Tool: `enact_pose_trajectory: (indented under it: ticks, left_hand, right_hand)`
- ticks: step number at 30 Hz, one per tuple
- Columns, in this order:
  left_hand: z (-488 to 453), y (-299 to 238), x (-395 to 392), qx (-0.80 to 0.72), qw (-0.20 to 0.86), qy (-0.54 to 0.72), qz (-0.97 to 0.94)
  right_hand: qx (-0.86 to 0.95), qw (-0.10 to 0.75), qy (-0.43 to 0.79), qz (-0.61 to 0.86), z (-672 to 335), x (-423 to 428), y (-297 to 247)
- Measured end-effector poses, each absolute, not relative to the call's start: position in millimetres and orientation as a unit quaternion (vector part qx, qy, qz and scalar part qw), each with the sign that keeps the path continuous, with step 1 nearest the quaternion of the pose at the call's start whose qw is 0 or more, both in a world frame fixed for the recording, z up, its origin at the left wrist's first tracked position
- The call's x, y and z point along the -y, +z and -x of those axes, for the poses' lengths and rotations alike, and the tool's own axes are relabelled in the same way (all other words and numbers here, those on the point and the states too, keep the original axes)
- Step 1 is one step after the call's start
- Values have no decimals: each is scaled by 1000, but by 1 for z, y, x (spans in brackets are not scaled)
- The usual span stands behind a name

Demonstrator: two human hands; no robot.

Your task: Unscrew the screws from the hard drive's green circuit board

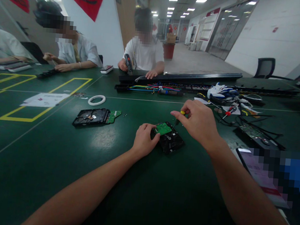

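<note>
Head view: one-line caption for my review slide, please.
Left hand on a black drive with a green circuit board, right hand holding a screwdriver at the board's edge.

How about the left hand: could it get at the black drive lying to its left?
Probably yes: nothing seems to stand between the black drive and the left hand, which is touching the nearer drive.

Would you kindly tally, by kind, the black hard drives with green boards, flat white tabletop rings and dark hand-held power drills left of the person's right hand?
Black hard drives with green boards: 2
Flat white ring: 1
Dark hand-held power drill: 1
Total: 4
</note>
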State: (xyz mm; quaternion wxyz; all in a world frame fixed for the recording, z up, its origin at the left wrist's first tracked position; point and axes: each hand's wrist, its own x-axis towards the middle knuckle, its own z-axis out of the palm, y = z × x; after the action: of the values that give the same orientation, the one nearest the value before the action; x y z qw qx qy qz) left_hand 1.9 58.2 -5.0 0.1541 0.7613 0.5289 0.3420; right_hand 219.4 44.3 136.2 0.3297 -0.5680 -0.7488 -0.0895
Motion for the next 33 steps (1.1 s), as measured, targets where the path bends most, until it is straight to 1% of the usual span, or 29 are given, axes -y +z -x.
enact_pose_trajectory:
  ticks: [4, 11, 17, 21, 26, 33]
  left_hand:
    - [-2, -6, -59, -528, 149, 343, -762]
    - [-1, -9, -60, -525, 143, 351, -762]
    - [-1, -8, -59, -525, 148, 352, -761]
    - [-2, -6, -58, -528, 152, 349, -760]
    - [-1, -6, -58, -525, 154, 348, -761]
    - [-2, -7, -58, -531, 154, 348, -757]
  right_hand:
    - [761, 332, -75, 553, -220, -45, 137]
    - [810, 340, -17, 478, -220, -44, 136]
    - [789, 352, -31, 503, -219, -46, 135]
    - [792, 357, -26, 495, -220, -46, 136]
    - [770, 357, -27, 528, -218, -44, 135]
    - [782, 368, -31, 502, -220, -47, 136]
